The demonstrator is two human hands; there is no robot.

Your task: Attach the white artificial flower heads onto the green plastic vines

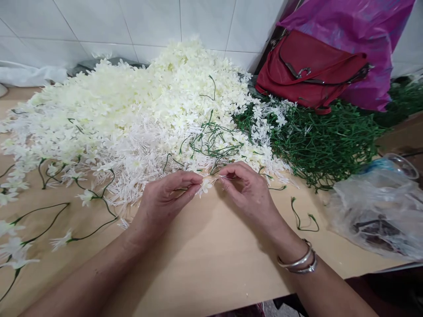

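My left hand (168, 198) pinches a small white artificial flower (205, 186) between thumb and fingers, just above the wooden table (211, 259). My right hand (246, 189) is closed in a pinch on a thin white piece (222, 178) right beside that flower. Both hands meet at the near edge of a big heap of cream and white artificial flowers (132, 110). Two silver bangles (299, 262) sit on my right wrist.
A pile of green plastic stems (324, 141) lies at the right, with a red handbag (310, 70) and purple plastic bag (350, 26) behind it. A clear plastic bag (376, 211) lies at the right edge. Assembled flower stems (49, 220) lie at the left. White tiled wall behind.
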